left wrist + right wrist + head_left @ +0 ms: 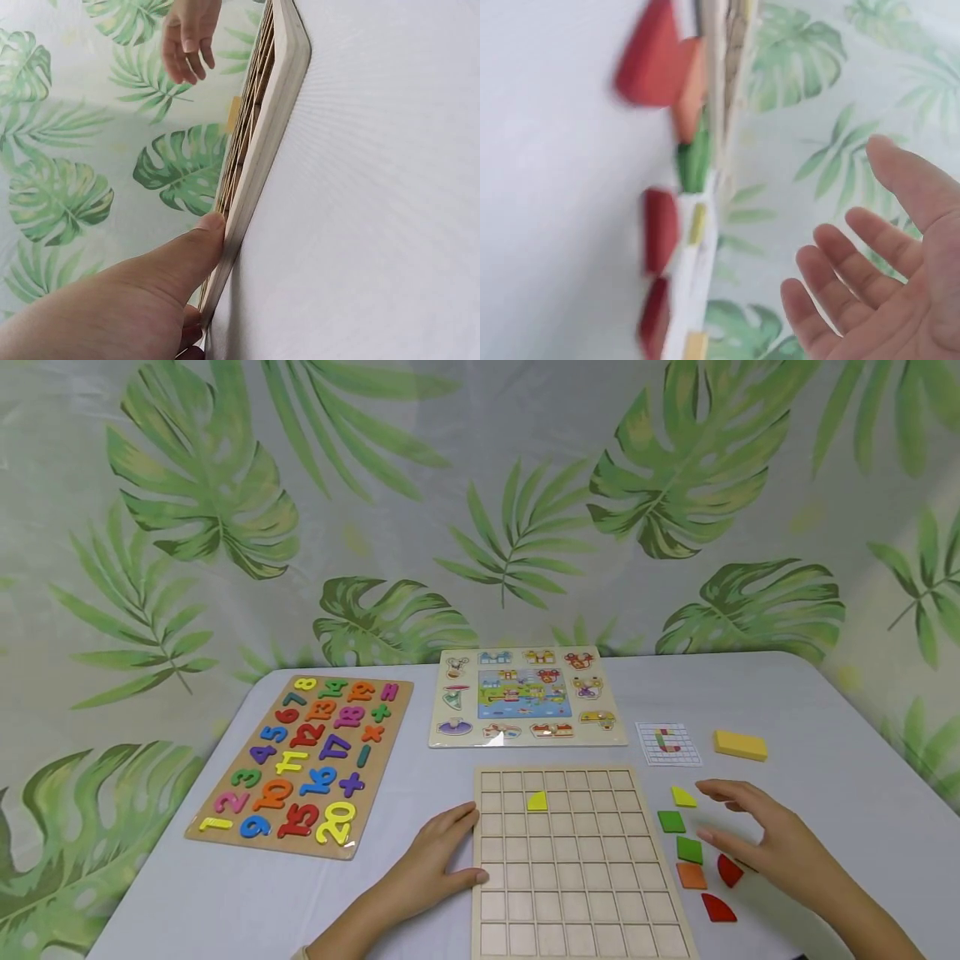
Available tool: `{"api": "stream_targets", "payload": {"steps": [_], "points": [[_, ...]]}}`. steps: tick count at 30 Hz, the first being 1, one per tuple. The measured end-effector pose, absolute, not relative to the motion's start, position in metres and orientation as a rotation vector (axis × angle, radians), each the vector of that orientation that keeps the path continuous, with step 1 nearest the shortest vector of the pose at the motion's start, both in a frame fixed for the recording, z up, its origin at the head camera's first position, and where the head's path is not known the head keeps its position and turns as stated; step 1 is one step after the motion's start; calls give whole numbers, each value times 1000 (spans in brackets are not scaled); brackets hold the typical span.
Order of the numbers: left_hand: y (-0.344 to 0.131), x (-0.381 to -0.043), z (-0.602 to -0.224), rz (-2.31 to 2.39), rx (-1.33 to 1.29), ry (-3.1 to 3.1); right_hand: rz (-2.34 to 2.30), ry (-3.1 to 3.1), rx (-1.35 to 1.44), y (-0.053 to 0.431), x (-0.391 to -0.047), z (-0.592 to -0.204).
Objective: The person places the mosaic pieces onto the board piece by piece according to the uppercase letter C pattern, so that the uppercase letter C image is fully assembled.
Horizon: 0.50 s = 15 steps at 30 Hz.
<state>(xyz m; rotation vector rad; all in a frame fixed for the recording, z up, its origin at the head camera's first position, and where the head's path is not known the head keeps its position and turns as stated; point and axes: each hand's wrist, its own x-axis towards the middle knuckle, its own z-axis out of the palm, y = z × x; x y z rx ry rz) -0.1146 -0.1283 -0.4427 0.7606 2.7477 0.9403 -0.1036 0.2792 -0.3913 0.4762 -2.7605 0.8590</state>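
Note:
A wooden grid board (570,877) lies at the front of the table, with one yellow quarter-circle tile (537,802) in an upper cell. My left hand (435,864) rests against its left edge, thumb and fingertips touching the rim; the left wrist view shows the thumb (199,232) on that side. Off the board's right side, my right hand (765,835) hovers with fingers spread and nothing in them. Nearest it are a loose yellow quarter-circle tile (683,797), green square tiles (671,821), an orange square tile (692,876) and red quarter-circle tiles (718,907).
Behind the board lies a picture puzzle (525,739). A number puzzle (300,768) is at the left. A pattern card (668,744) and a yellow block (740,745) lie at the right. A leaf-print cloth (517,543) hangs behind the table.

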Motion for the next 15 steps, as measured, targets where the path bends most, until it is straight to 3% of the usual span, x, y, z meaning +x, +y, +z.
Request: {"api": "stream_targets", "payload": {"steps": [15], "points": [[-128,-114,-441,928,774,2756,847,-3067,154,337,-94,-433]]}}
